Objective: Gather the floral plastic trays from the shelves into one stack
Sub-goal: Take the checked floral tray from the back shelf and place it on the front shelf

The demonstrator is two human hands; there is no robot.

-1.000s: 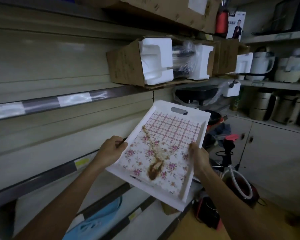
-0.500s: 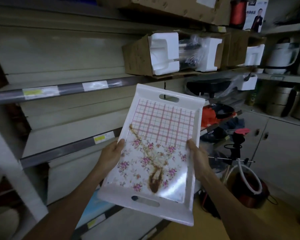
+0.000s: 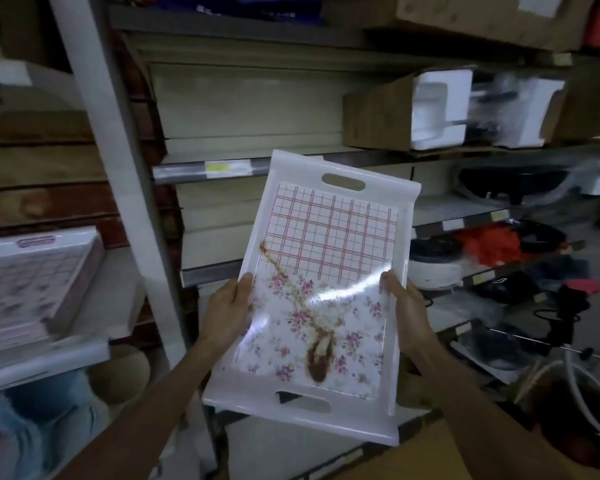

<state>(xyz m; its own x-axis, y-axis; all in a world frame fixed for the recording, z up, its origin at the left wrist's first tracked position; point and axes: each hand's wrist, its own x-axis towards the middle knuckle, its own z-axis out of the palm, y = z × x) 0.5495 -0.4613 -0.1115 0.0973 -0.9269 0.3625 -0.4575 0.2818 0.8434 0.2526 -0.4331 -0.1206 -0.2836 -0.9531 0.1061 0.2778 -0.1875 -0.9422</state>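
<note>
- Hands hold one floral tray point(image 3: 329, 271) in front of the shelves: the left hand point(image 3: 226, 310) grips its left rim with the thumb over the edge, and the right hand point(image 3: 403, 310) grips the right rim in the same way.
- Compared with half a second ago, the tray is held in the same grip, but the view has turned to the left, so a white shelf post point(image 3: 116, 188) now stands in the middle of the picture.
- The tray has two handle slots, a pink grid on its far half and flowers on its near half, with one brown stain across them.
- New on the left shelf is a stack of floral trays point(image 3: 32, 285); how many it holds I cannot tell.
- Further right, two cardboard boxes point(image 3: 378, 116) with white foam lie on a higher shelf.
</note>
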